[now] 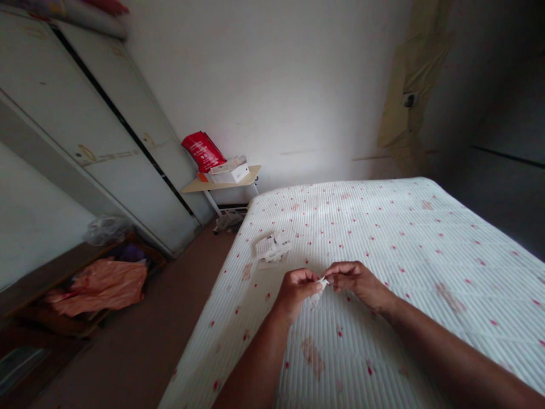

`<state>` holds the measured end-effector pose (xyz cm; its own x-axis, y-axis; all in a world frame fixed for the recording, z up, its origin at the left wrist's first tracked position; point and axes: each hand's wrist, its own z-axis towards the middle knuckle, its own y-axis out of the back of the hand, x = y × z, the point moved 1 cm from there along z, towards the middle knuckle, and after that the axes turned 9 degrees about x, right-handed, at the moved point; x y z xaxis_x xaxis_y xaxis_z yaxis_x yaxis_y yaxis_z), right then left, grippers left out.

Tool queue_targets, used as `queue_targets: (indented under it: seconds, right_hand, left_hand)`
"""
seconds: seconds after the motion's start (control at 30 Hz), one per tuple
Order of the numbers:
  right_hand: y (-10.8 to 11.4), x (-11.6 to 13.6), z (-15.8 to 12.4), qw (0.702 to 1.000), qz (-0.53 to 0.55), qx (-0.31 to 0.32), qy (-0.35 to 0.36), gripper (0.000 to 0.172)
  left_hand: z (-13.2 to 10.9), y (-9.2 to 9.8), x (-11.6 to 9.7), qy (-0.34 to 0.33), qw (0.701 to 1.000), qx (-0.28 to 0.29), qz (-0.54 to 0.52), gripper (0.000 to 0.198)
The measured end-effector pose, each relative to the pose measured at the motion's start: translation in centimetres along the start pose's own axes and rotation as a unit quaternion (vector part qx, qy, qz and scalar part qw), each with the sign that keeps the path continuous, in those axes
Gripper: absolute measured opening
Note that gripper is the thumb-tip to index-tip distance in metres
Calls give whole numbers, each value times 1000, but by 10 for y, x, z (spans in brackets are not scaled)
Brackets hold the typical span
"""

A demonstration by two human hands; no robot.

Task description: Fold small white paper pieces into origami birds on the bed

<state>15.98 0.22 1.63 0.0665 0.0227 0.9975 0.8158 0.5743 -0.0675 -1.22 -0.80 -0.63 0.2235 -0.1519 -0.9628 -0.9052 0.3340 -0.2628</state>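
Above the bed, my left hand [299, 288] pinches a small crumpled white piece of paper [316, 296] between thumb and fingers. Close beside it, my right hand [352, 279] is closed in a pinch at the upper end of the same piece, with the fingertips of both hands almost meeting. Faint print seems to show on the piece, but it is too small to read. Farther out to the left, a loose pile of printed white paper pieces [272, 247] lies on the bed [383, 238], apart from both hands.
Past the bed's far left corner stands a small table [251, 175] with a red bag [203, 151] and a white box [232, 171]. Wardrobes [128, 125] line the left wall. An orange plastic bag [102, 284] lies on a low wooden shelf at left.
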Motion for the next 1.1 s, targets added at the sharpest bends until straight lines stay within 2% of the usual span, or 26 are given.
queue_targets:
  seconds: [0.4,1.1]
  right_hand:
    - [1,7,-3,996,-80,30,34,26]
    - [-4,8,-4,976,-193,11,97,22]
  left_hand:
    - [1,0,1,15,999,9,-26,26]
    - [2,-5,0,5,998,6,-70,22]
